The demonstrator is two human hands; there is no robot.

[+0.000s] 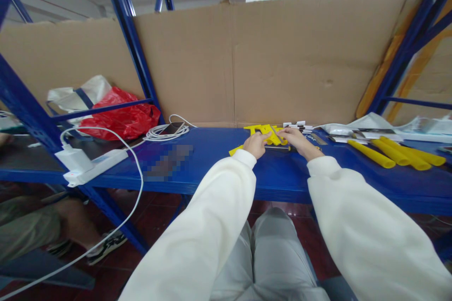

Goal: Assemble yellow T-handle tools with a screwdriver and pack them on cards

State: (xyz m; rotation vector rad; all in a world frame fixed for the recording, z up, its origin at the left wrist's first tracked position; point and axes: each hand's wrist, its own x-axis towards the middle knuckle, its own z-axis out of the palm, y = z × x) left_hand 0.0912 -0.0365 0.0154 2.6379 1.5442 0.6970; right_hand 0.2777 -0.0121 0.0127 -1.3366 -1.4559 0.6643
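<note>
A yellow plastic part (274, 137), angular with cut-outs, lies low over the blue shelf between my hands. My left hand (256, 145) is closed on its near left side, with the index finger pointing along it. From the right, my right hand (298, 141) meets the same part, its fingers bent together at the edge; whether they also pinch something small is too fine to see. Just below the part runs a thin metal rod (278, 148), like a screwdriver shaft, partly hidden. Another yellow piece (235, 150) shows beside my left wrist.
Several yellow tapered tubes (372, 154) lie at the right on the blue shelf (212, 174), in front of flat packets (376, 134). Leftward are a coiled white cable (165, 132), a power strip (109, 162) and a red plastic bag (120, 113). Cardboard (282, 66) walls the back.
</note>
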